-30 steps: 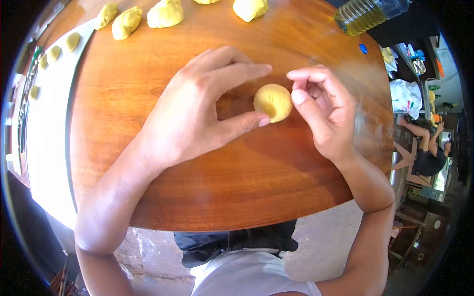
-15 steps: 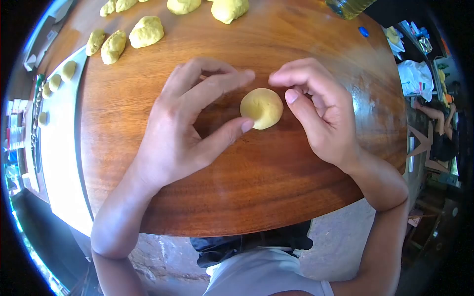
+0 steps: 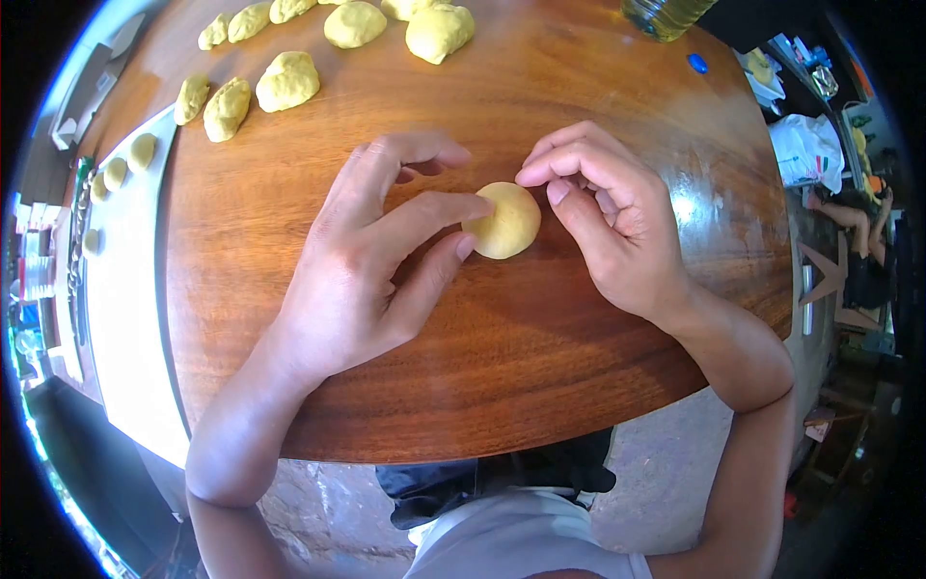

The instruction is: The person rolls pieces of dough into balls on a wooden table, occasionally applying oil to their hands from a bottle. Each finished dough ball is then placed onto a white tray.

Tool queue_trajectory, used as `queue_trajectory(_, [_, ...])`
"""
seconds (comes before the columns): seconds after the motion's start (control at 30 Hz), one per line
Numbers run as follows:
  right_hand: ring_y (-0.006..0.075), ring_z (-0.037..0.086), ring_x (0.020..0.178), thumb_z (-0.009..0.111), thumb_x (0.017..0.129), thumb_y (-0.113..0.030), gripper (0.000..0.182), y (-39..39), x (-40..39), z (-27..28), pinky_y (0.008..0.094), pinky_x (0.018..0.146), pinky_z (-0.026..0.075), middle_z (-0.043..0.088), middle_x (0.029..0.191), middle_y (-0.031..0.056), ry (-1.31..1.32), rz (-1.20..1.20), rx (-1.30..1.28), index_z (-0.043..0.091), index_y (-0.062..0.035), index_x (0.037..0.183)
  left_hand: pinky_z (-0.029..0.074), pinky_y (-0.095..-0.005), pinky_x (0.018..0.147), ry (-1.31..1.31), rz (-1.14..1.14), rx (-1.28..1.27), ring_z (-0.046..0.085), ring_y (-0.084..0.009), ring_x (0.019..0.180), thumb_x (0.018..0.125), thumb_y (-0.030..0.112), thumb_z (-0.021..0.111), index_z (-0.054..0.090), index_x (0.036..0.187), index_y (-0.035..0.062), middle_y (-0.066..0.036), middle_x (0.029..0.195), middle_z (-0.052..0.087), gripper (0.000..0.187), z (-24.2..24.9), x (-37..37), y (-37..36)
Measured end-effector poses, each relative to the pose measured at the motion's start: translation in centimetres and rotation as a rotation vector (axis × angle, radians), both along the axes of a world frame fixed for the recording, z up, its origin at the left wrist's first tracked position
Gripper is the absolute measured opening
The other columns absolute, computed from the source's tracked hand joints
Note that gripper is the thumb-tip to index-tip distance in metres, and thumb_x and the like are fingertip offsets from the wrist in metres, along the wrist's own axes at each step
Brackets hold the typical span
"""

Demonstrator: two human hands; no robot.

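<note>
A round yellow dough ball (image 3: 505, 222) lies on the round wooden table (image 3: 463, 367). My left hand (image 3: 371, 261) pinches it from the left, thumb below and index finger on its upper left edge. From the right, my right hand (image 3: 603, 227) touches it with thumb and curled index fingertip. Both hands rest on the wood around the ball.
Several rough dough lumps (image 3: 287, 79) sit along the table's far edge, with a larger one (image 3: 439, 31) further right. A white tray (image 3: 121, 280) at the left carries small dough pieces (image 3: 143, 151). An oil bottle (image 3: 666, 14) and blue cap (image 3: 696, 64) stand far right. A person (image 3: 858, 261) sits beyond.
Both hands have closed in on the dough ball; my left fingers now pinch it and my right fingertips touch its top edge. The view has tilted, showing more dough lumps.
</note>
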State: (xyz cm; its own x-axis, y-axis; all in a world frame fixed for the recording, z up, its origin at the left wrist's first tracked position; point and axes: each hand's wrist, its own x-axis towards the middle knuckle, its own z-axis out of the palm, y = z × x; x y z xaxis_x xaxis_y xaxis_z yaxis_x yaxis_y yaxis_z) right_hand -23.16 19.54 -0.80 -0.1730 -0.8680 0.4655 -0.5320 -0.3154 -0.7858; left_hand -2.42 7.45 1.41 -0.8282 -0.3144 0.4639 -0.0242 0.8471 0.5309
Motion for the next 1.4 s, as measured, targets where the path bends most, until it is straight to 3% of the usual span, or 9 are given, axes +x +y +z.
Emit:
queue_trajectory(0.43, [0.0121,0.058,0.095,0.05,0.1,0.007,0.021,0.7,-0.4,1.1,0.0249,0.083,0.045,0.061,0.113,0.0091,0.096,0.078,0.112,0.068,0.0011,0.108,0.051,-0.0404,0.098,0.023,0.055,0.038,0.063,-0.0297,0.111,0.082,-0.001,0.075,0.077,0.104,0.0032,-0.016,0.121,0.062,0.022,0.2,0.0,0.1])
queue_trajectory(0.73, [0.0241,0.066,0.09,0.051,0.097,0.008,0.018,-1.0,0.2,-0.5,0.0332,0.082,0.052,0.067,0.098,0.0147,-0.052,-0.019,-0.035,0.066,0.002,0.105,0.048,-0.0433,0.106,-0.01,0.009,-0.082,0.059,-0.0331,0.122,0.084,-0.009,0.063,0.068,0.128,0.005,-0.019,0.129,0.059,0.047,0.8,0.4,-1.3])
queue_trajectory(0.87, [0.0218,0.069,0.09,0.051,0.101,0.004,0.017,-2.5,-0.6,0.0,0.0335,0.079,0.056,0.071,0.102,0.0138,-0.253,-0.112,0.052,0.064,0.0021,0.11,0.048,-0.0347,0.102,-0.061,0.196,0.059,0.063,-0.0225,0.112,0.093,-0.001,0.066,0.065,0.13,0.0009,-0.015,0.118,0.067,0.037,0.2,0.2,-3.7])
queue_trajectory(0.93, [0.0185,0.068,0.087,0.052,0.102,0.0,0.016,-2.6,-1.5,0.5,0.0316,0.074,0.056,0.071,0.099,0.0134,-0.338,-0.1,0.095,0.063,0.0022,0.113,0.052,-0.0305,0.087,-0.018,0.276,0.269,0.064,-0.0157,0.097,0.096,0.005,0.068,0.069,0.12,-0.0012,-0.01,0.104,0.07,0.025,-0.4,0.2,-3.7])
queue_trajectory(1.03, [0.0088,0.058,0.076,0.051,0.102,-0.002,0.019,-3.5,-3.9,0.1,0.0256,0.063,0.051,0.066,0.089,0.0041,-0.291,-0.115,0.023,0.065,-0.002,0.115,0.051,-0.0279,0.083,0.004,0.298,0.566,0.063,-0.0119,0.093,0.1,0.012,0.068,0.069,0.12,-0.0036,-0.007,0.1,0.07,0.025,-0.2,-0.4,-0.6])
queue_trajectory(1.13, [0.0161,0.067,0.081,0.049,0.099,0.002,0.023,-3.3,-6.1,0.5,0.0306,0.068,0.056,0.07,0.094,0.0131,-0.2,-0.216,0.058,0.064,0.0016,0.116,0.052,-0.0299,0.085,-0.131,0.309,0.275,0.064,-0.0143,0.101,0.095,0.023,0.076,0.064,0.131,-0.0003,-0.008,0.108,0.07,0.045,1.1,-1.6,2.9])
queue_trajectory(1.2, [0.019,0.069,0.083,0.054,0.097,-0.001,0.019,-3.7,-7.2,-0.1,0.0338,0.072,0.056,0.071,0.092,0.0135,-0.264,-0.235,0.045,0.067,0.0008,0.112,0.053,-0.0316,0.086,-0.182,0.323,0.167,0.066,-0.0177,0.101,0.091,0.024,0.078,0.066,0.131,0.0013,-0.009,0.108,0.071,0.047,1.6,-2.8,4.7])
queue_trajectory(1.27, [0.0088,0.058,0.067,0.054,0.099,-0.005,0.019,-4.3,-8.1,-1.1,0.0282,0.062,0.048,0.067,0.077,0.0044,-0.147,-0.333,0.024,0.067,-0.0005,0.112,0.053,-0.0333,0.088,-0.233,0.337,0.063,0.067,-0.021,0.101,0.088,0.025,0.081,0.067,0.13,0.003,-0.01,0.108,0.071,0.05,2.2,-3.7,5.2])
queue_trajectory(1.4, [0.0185,0.066,0.069,0.06,0.096,-0.009,0.015,-3.9,-7.4,-0.7,0.0341,0.065,0.052,0.071,0.079,0.0094,-0.011,-0.345,0.01,0.07,-0.0021,0.105,0.054,-0.0382,0.091,-0.553,0.283,-0.21,0.068,-0.0261,0.103,0.081,0.018,0.082,0.073,0.122,0.0077,-0.013,0.113,0.072,0.044,4.2,-4.9,3.5])
